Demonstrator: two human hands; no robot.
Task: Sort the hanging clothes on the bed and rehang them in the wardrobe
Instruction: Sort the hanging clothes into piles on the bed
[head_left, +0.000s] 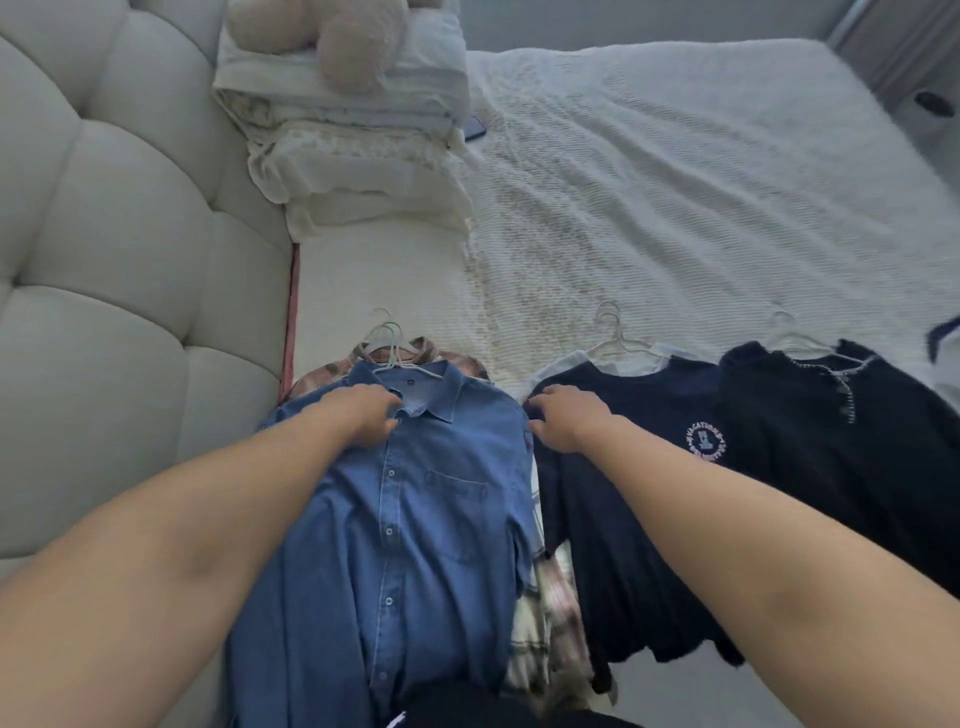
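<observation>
— Stock on the white textured bedspread (649, 171), left to right, please.

— Item one: blue denim button-front shirt (395, 519) on a pale plastic hanger (387, 345), laid on top of a pink-and-cream plaid shirt (545, 613) that shows at the collar and lower hem. Item two: navy T-shirt with a round white chest print (639, 499), over a white garment (631, 364) on its own hanger. Item three: black knit top with pale trim at the neck (831, 441), also hangered. A further dark-edged piece at the far right edge, too cut off to identify.

— Hands?

— Left hand (366, 415) lies on the denim shirt just below the collar, fingers curled into the cloth; whether it grips or merely presses, I cannot tell. Right hand (563, 418) sits at the navy T-shirt's shoulder beside the denim sleeve, fingers bent onto the fabric; grip likewise unclear.

— Progress?

— Sorting stage, by my reading: garments lie grouped in piles near the bed's front edge. Nothing appears rehung; no wardrobe is in view. All listed pieces remain to be carried and hung.

— Other entries?

— Folded cream bedding stack (353, 156) with a plush toy (332, 36) on top, by the padded cream headboard (104, 208).
</observation>
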